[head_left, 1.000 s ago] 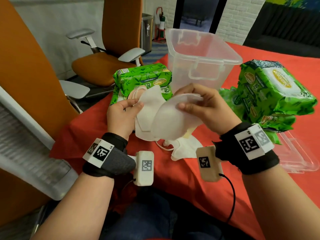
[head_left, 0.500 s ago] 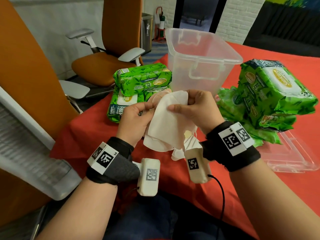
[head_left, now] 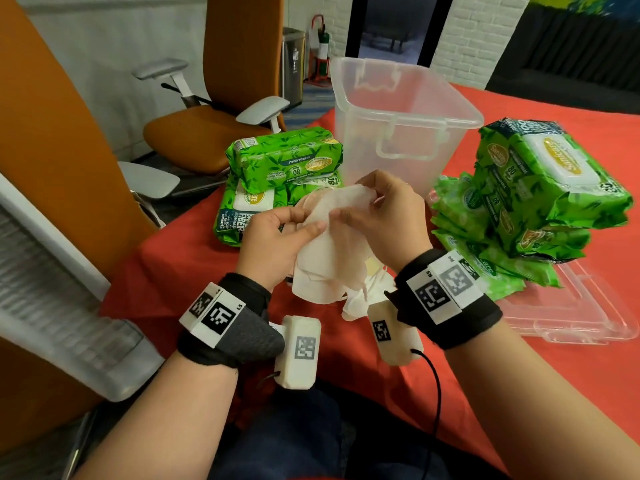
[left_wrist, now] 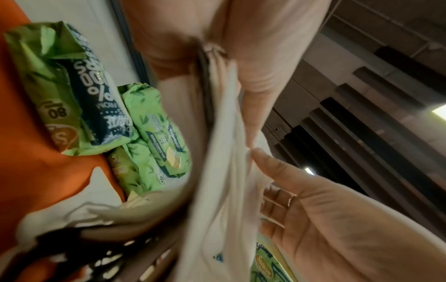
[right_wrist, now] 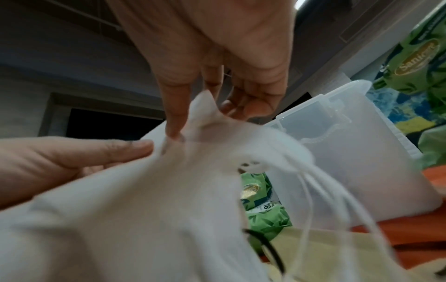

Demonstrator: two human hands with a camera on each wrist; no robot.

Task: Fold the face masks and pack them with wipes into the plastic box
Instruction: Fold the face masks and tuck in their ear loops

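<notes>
- Head view: both hands hold a white face mask up off the red tablecloth, in front of the clear plastic box.
- Left hand grips the mask's left side, thumb laid across the front; right hand pinches its upper edge with curled fingers.
- Right wrist view: the fingertips catch only a small peak of fabric, and the ear loops hang loose below.
- Another mask lies on the cloth under the hands, and the box looks empty.
- Wipes packs are stacked to the left and right of the box; its lid lies under the right stack.
- Risk, as I judge it: so shallow a pinch could slip, letting the fold spring open.
- Dangling loops might snag a wrist camera or drag the mask below.
- The tall right stack leans; a bump could topple it.
</notes>
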